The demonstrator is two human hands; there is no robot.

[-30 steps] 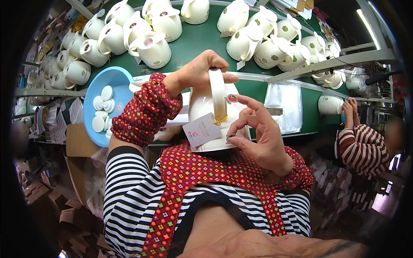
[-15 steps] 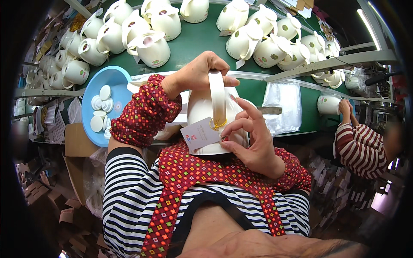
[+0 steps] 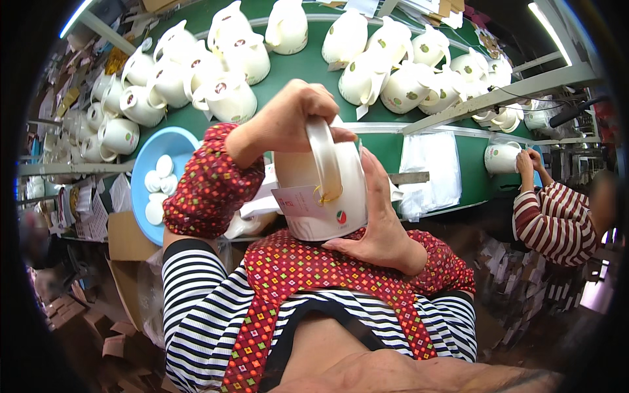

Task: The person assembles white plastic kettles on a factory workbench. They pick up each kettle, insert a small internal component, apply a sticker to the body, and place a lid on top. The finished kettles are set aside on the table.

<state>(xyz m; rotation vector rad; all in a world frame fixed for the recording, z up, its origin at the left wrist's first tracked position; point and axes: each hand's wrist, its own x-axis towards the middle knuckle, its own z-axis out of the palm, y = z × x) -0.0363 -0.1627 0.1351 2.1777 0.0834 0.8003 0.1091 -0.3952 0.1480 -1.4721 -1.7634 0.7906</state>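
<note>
In front of my chest I hold a cream-white jug (image 3: 308, 223), tilted. My left hand (image 3: 291, 121) is closed around the top of its curved handle (image 3: 324, 157). A pale card tag (image 3: 298, 204) hangs by a gold tie from the handle's lower end. Low on the jug's side is a small round red-and-green sticker (image 3: 341, 217). My right hand (image 3: 383, 229) cups the right side of the jug, fingers stretched up along the wall and thumb by the bottom edge.
A blue basin (image 3: 141, 190) with several white round lids (image 3: 164, 165) stands to the left. More white jugs (image 3: 226, 98) fill the far green table. Clear plastic bags (image 3: 429, 170) lie right. A co-worker in striped sleeves (image 3: 547, 213) handles another jug (image 3: 502, 158).
My right fingers have moved off the red-and-green sticker, now visible on the jug, and spread along its side. The jug has turned slightly and shifted left with my left hand.
</note>
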